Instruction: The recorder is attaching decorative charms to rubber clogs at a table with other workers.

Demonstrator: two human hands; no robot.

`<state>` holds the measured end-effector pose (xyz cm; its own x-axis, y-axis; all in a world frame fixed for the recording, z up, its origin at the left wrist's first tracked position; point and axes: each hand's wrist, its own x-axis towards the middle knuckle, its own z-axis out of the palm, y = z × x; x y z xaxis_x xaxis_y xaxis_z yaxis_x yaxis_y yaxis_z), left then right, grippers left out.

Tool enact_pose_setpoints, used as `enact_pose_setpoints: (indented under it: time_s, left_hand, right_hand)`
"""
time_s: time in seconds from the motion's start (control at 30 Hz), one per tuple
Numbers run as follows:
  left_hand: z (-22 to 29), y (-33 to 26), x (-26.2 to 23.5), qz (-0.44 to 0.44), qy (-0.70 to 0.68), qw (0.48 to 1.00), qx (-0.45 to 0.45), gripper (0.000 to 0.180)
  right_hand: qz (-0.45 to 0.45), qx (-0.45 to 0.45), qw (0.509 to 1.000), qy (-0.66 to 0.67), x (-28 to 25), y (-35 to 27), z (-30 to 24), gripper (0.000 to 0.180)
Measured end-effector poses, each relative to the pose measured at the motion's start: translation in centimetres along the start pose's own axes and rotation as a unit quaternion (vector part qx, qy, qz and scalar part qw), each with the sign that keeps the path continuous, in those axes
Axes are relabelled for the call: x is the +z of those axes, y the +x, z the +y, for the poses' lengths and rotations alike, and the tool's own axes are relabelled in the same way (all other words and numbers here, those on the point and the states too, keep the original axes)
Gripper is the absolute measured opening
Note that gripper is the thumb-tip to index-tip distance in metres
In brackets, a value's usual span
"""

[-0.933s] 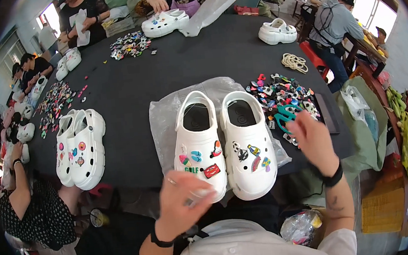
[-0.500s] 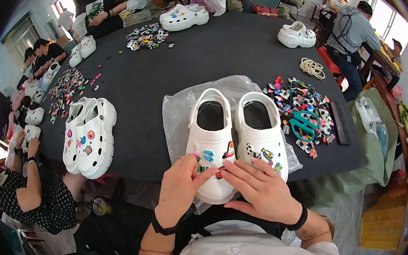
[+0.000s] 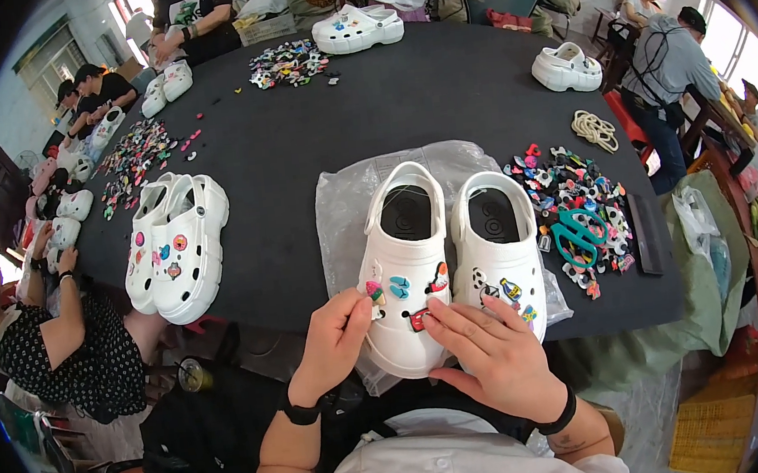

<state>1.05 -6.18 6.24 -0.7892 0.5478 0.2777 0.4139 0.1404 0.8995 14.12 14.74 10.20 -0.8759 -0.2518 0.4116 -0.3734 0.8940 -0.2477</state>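
Note:
A pair of white clogs stands in front of me, heels away, on a clear plastic bag (image 3: 340,213). Several charms sit in the left clog (image 3: 401,351), among them blue flip-flops (image 3: 399,286), an ice cream (image 3: 374,292) and a red charm (image 3: 418,320). My left hand (image 3: 328,340) is at that clog's left side, thumb pressed to its curled fingers; anything between them is hidden. Across the toes lies my right hand (image 3: 496,346), fingers stretched out, tips beside the red charm. The right clog (image 3: 493,256) carries charms too, partly covered by this hand.
To the right lie a heap of charms (image 3: 565,182), teal scissors (image 3: 579,239), a dark bar (image 3: 645,234) and a coil of cord (image 3: 594,131). More decorated clogs (image 3: 187,255) stand to the left on the black table (image 3: 419,87). Other people sit around it.
My left hand has drawn back from the left clog's top to its side, and a green charm under its thumb no longer shows. The whole view has shifted slightly.

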Motion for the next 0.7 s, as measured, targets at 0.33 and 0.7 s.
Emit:
enact_pose_setpoints:
  time_s: [0.33, 0.7]
  left_hand:
    - [-0.4, 0.5, -0.7, -0.021, -0.098, 0.993, -0.06, 0.033]
    - [2.4, 4.5, -0.7, -0.034, 0.24, 0.965, -0.102, 0.046]
  right_hand:
    - [-0.003, 0.015, 1.0, 0.005, 0.0, -0.1, 0.0, 0.065]
    - [0.004, 0.016, 1.0, 0.005, 0.2, -0.3, 0.0, 0.064]
